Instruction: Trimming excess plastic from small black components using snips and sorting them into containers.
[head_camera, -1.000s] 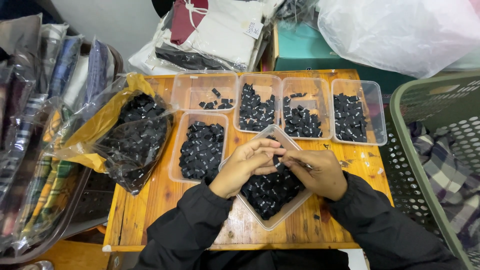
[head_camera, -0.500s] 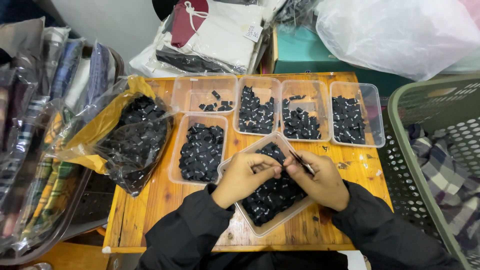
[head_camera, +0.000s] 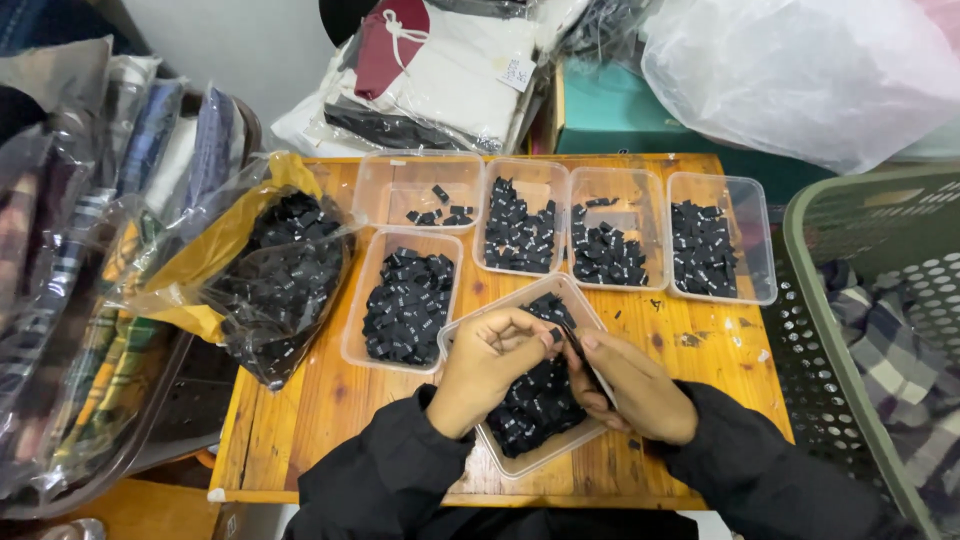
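both hands meet over the near tub (head_camera: 520, 462) of small black tags: left hand (head_camera: 490, 365) pinching one black tag (head_camera: 555, 336) at its fingertips, right hand (head_camera: 635, 385) curled just beside, its grip unclear.

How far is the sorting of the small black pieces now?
Done: five tubs hold sorted pieces, one nearly bare. In hand: the left hand and right hand pick at pieces over the near tub. Left: that tub and the bag remain full.
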